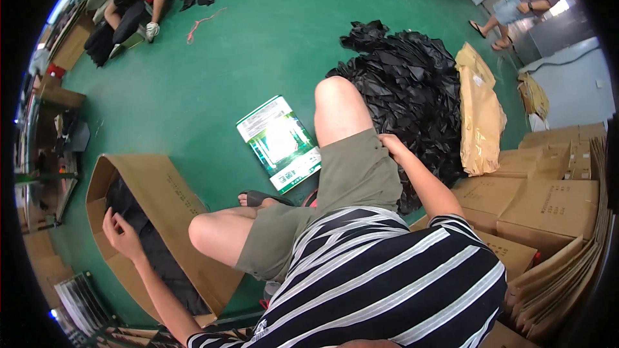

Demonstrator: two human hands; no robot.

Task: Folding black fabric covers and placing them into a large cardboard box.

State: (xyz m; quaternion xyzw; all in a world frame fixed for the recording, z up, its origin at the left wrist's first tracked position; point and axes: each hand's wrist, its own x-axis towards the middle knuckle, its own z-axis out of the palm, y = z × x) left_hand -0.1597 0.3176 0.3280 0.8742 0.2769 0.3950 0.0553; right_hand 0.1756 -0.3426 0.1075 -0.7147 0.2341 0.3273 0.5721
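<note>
Hands apart, between an open carton and a heap of black plastic

In the head view, the seated person's left hand (122, 235) is at the lower left of the frame, over the mouth of a long, open brown cardboard box (171, 196). Its fingers are loosely bent and parted, with nothing visible between them; whether they touch the folded black sheet material (158, 254) lying inside the box cannot be told.

The right hand (391, 145), right of the frame's centre, is beside the knee at the hem of the olive-green shorts (358, 171), next to a large crumpled heap of shiny black plastic (419, 84). Its fingertips are partly hidden, so whether it grips anything cannot be told.

The heap lies on the green floor (258, 45) at the upper right of centre, just beside a long tan package wrapped in clear tape (479, 116). A flat white-and-green printed pack (280, 142) lies near the middle. Closed brown cartons (548, 206) are stacked at the lower right.
</note>
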